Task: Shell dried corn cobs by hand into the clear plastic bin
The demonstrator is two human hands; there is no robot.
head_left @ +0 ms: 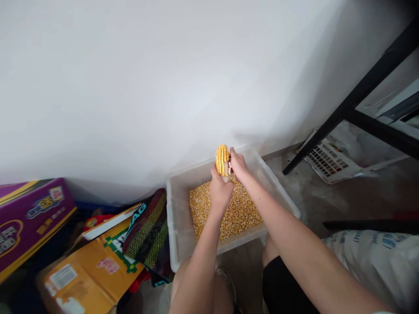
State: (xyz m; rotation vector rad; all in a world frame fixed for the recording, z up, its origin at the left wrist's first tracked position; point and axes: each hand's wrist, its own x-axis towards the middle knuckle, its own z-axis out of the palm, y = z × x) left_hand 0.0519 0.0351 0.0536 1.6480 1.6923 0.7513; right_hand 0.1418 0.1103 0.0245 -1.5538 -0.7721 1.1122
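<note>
Two hands of mine meet at one ear of yellow corn, above the far half of the translucent plastic bin (pixel 178 218). My left hand (pixel 220 192) is closed around the lower part of the corn ear (pixel 222 159), which points rounded end up. My right hand (pixel 238 165) is against the ear's right side, thumb raised beside it; its fingers are mostly hidden, so I cannot tell how tightly they are curled. Low on the ear, between my hands, a pale strip shows where kernels are off the cob.

Loose corn kernels (pixel 237 218) cover the bottom of the bin, yellow mixed with whitish, and my forearms cross over its near rim. Behind the bin rises a plain white wall (pixel 147 87).

Just left of the bin leans a black mesh bag (pixel 150 231) with coloured netting; beyond that, farther left of the bin, are a flattened yellow carton (pixel 88 274) with a barcode label and a purple box (pixel 39 218). Right of the bin stand a black frame (pixel 347 104) and a white slotted basket (pixel 330 161). A white printed sack (pixel 376 257) sits nearer me, also to the bin's right.
</note>
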